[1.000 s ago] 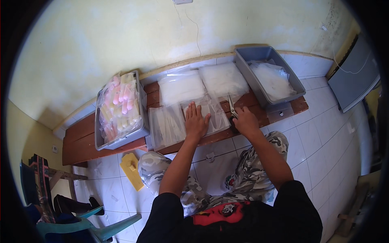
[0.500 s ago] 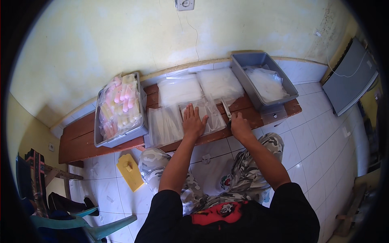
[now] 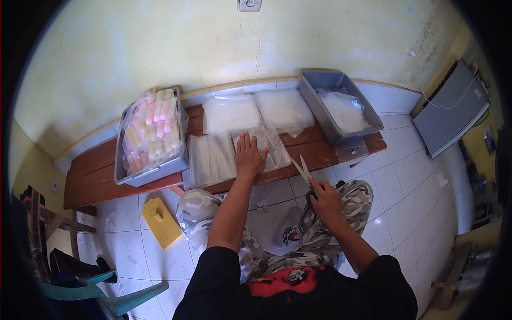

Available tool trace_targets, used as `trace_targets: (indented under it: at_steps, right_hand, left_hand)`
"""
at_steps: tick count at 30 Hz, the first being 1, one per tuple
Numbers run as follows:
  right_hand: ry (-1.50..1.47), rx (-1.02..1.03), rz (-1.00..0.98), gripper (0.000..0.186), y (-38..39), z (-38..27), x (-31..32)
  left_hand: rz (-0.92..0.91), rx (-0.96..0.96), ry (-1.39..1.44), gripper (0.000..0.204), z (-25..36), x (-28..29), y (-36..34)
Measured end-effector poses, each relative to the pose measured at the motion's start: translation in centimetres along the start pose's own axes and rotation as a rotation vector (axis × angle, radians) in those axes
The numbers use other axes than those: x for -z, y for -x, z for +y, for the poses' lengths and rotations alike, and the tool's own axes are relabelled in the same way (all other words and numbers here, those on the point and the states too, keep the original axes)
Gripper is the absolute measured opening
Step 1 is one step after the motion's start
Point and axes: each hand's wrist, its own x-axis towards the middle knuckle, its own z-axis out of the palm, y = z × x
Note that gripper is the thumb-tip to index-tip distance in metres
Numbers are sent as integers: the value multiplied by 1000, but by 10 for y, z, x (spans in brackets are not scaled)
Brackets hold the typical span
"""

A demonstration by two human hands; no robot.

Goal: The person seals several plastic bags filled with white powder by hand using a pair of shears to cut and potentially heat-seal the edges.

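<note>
My left hand lies flat, fingers stretched, on a clear plastic bag at the front of the wooden bench. In my right hand is a pair of scissors, its blades slightly apart and pointing at the bench's front edge, over my right knee. Left of my left hand lies another flat clear bag. Behind it are two stacks of whitish plastic bags, the left stack and the right stack, side by side.
On the bench's left end, a grey tub holds wrapped pink and pale yellow sticks. A second grey tub with plastic bags stands at the right. A yellow board lies on the tiled floor, near a green chair.
My right hand has drawn the scissors back toward me, off the bench. My left hand stays flat on the bag. The whole view has shifted slightly.
</note>
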Motion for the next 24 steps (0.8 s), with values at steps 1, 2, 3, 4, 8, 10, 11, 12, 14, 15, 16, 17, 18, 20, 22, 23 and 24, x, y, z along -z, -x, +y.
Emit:
trace_targets:
  at_steps: [1,2,3,4,8,10,11,12,14,15,16,17,18,20,22,23,24]
  right_hand:
    - [13,9,-17,62,9,0,1]
    - [26,18,-34,62,16,0,2]
    - [28,17,-33,62,19,-1,1]
    - [29,7,-33,65,22,-3,0]
    - [29,19,7,66,16,-8,-8]
    - [31,36,36,66,9,-7,-16]
    - [33,56,65,66,6,-7,-20]
    - [37,56,63,66,1,-11,-22]
    - [81,-45,30,65,-11,-23,-27]
    - [81,-45,28,65,-17,-29,-28]
    - [103,-55,16,65,-22,-34,-28]
    - [124,-65,3,65,-24,-37,-27]
    - [123,-61,3,65,-25,-38,-25]
    - [184,-92,-100,62,-25,-37,-20]
    - [172,-108,-122,62,-25,-40,-18]
    - [161,-123,-146,63,-25,-40,-18]
    - [158,-122,-148,63,-27,-42,-20]
  left_hand:
    - [9,1,-5,73,0,0,-1]
    - [17,2,-10,73,-1,0,1]
    - [17,1,-8,73,-1,0,0]
    - [18,3,-13,73,-2,-1,0]
    - [89,-15,-25,70,-5,-4,1]
    - [81,-15,-15,70,-2,-4,1]
    - [74,-14,-6,70,-1,-3,1]
    - [73,-12,-1,70,0,-2,1]
    - [24,8,-18,72,1,0,0]
    - [24,9,-17,72,1,0,0]
    - [27,9,-18,71,1,1,1]
    - [29,9,-18,71,0,1,1]
    - [32,12,-21,71,-1,2,1]
    - [30,11,-27,71,0,1,1]
    - [17,13,-10,72,6,1,1]
    - [3,16,9,72,7,1,0]
    - [1,18,6,72,4,0,1]
